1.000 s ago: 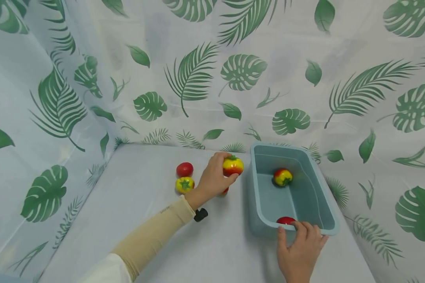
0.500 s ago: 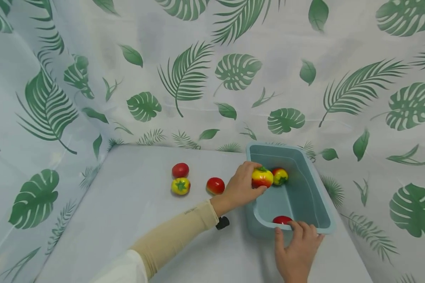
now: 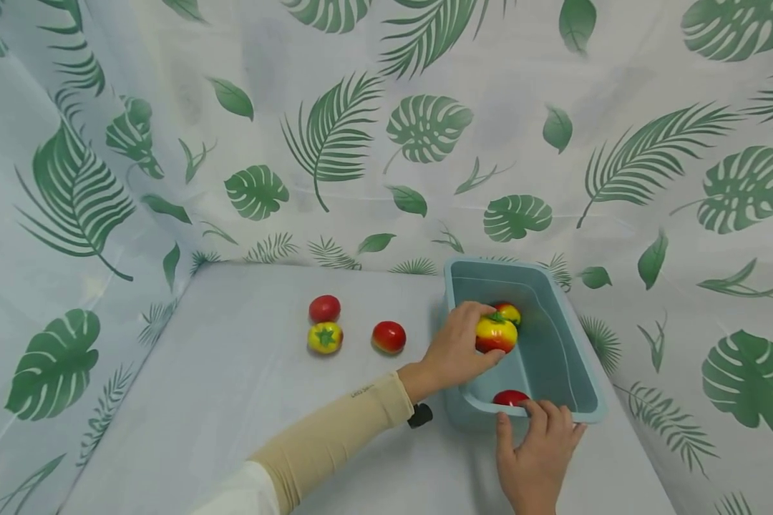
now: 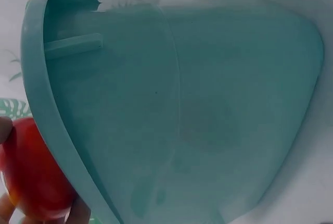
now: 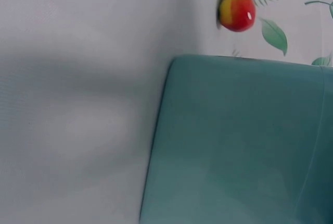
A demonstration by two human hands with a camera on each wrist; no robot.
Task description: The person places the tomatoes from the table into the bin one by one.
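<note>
My left hand (image 3: 456, 349) reaches over the left rim of a blue-grey plastic bin (image 3: 562, 343). Between its thumb and fingers it holds a glossy yellow-and-red persimmon (image 3: 497, 333) with a green leafy top. In the left wrist view the persimmon (image 4: 36, 172) shows its red side beyond the bin's rim. Behind it in the head view, partly covered, a second yellow-and-red persimmon (image 3: 510, 313) lies inside the bin. My right hand (image 3: 536, 454) grips the near rim, fingers hooked over the edge and thumb outside. Just inside that rim is a red fruit (image 3: 510, 398), its lower part hidden.
Left of the bin on the white tabletop (image 3: 232, 400) lie a red fruit (image 3: 325, 308), a yellow persimmon (image 3: 325, 337) close in front of it, and a red-and-yellow fruit (image 3: 389, 337) nearer the bin. A leaf-printed sheet (image 3: 361, 143) hangs behind the table and along the left.
My left hand has carried the persimmon rightward from over the table to over the bin's inside, uncovering the red-and-yellow fruit on the table. The right hand keeps its hold on the rim.
</note>
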